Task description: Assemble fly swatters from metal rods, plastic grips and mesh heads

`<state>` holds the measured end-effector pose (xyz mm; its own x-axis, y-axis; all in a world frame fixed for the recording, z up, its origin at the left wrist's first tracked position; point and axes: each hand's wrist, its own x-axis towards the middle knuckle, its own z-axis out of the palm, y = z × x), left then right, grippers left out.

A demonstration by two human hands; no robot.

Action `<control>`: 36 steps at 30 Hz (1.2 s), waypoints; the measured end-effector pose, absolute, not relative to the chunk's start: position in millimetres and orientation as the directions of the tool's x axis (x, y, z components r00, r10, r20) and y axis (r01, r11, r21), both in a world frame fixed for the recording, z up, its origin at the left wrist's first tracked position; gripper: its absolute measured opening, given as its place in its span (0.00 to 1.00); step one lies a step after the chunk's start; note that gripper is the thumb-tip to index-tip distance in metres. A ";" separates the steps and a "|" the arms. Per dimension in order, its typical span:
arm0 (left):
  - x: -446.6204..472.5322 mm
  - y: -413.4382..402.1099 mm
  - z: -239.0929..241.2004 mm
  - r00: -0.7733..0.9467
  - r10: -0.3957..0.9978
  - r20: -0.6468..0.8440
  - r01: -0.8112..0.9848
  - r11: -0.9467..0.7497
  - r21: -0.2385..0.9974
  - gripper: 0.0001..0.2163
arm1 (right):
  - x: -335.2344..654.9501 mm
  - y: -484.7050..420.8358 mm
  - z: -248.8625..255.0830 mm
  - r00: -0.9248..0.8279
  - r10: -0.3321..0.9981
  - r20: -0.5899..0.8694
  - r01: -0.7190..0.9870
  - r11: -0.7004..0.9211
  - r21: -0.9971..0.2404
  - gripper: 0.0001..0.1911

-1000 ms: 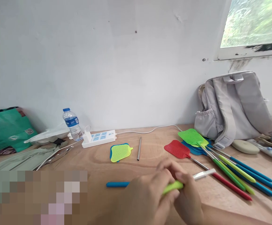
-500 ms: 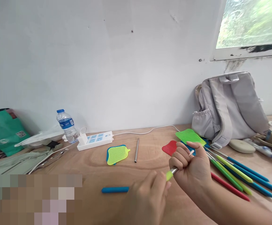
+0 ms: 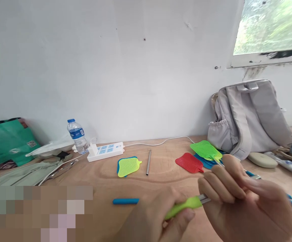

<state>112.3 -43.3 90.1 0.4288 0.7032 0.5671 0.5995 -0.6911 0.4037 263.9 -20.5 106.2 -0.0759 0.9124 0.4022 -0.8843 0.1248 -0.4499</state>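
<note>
Low in the middle, my left hand (image 3: pixel 158 213) is closed around a lime-green fly swatter handle (image 3: pixel 190 204). A thin metal tube (image 3: pixel 204 199) comes out of the handle's upper end, and my right hand (image 3: pixel 244 198) is wrapped around that tube. The tube's far tip shows past my right thumb. Left of my left hand lies a blue handle (image 3: pixel 125 201), partly hidden by it. Beyond are a loose metal tube (image 3: pixel 148 163) and a lime mesh swatter head (image 3: pixel 129 167) on top of a blue one. Red (image 3: pixel 189 162) and green (image 3: pixel 204 150) swatter heads lie behind my right hand, with blue mesh beneath the green.
Along the wall stand a white power strip (image 3: pixel 105 151) with a cable, a water bottle (image 3: pixel 78 136) and a grey backpack (image 3: pixel 251 114). A green bag (image 3: pixel 10 143) is at far left. A beige oval case (image 3: pixel 262 160) lies near the backpack. My right hand covers most swatter handles.
My right hand has moved right and closer to the camera, its palm turning. More of the lime handle shows between my hands. The view has shifted slightly.
</note>
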 end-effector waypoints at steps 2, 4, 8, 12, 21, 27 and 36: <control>108.1 -36.2 97.7 0.420 0.789 0.450 0.590 -0.613 0.525 0.11 | 259.2 -7.5 105.0 -0.091 0.907 0.411 -0.809 0.173 -0.562 0.16; 102.9 -26.3 103.0 0.432 0.828 0.357 0.626 -0.560 0.543 0.14 | 259.0 8.0 101.5 -0.129 0.902 0.412 -0.696 0.213 -0.685 0.15; 75.9 7.7 98.8 0.342 0.907 0.247 0.850 -0.411 0.331 0.16 | 275.1 33.1 91.1 -0.161 0.741 0.652 -0.308 0.590 -0.746 0.12; 28.3 49.5 69.8 0.162 0.954 0.251 0.977 -0.190 0.091 0.22 | 291.8 39.2 90.7 -0.433 0.482 0.762 0.194 0.875 -0.443 0.07; -7.4 70.4 30.6 0.115 0.990 0.078 0.992 -0.118 0.039 0.26 | 289.0 34.8 96.3 -0.676 0.577 0.459 0.477 0.817 -0.325 0.13; -6.3 67.8 45.5 0.073 0.981 0.182 0.989 -0.095 0.114 0.15 | 293.9 40.6 99.9 -0.760 0.467 0.452 0.387 0.884 -0.264 0.25; -12.2 55.9 95.5 -0.060 0.956 0.286 0.651 -0.180 0.737 0.13 | 295.2 38.8 108.3 -0.594 0.635 0.493 0.607 0.757 -0.243 0.19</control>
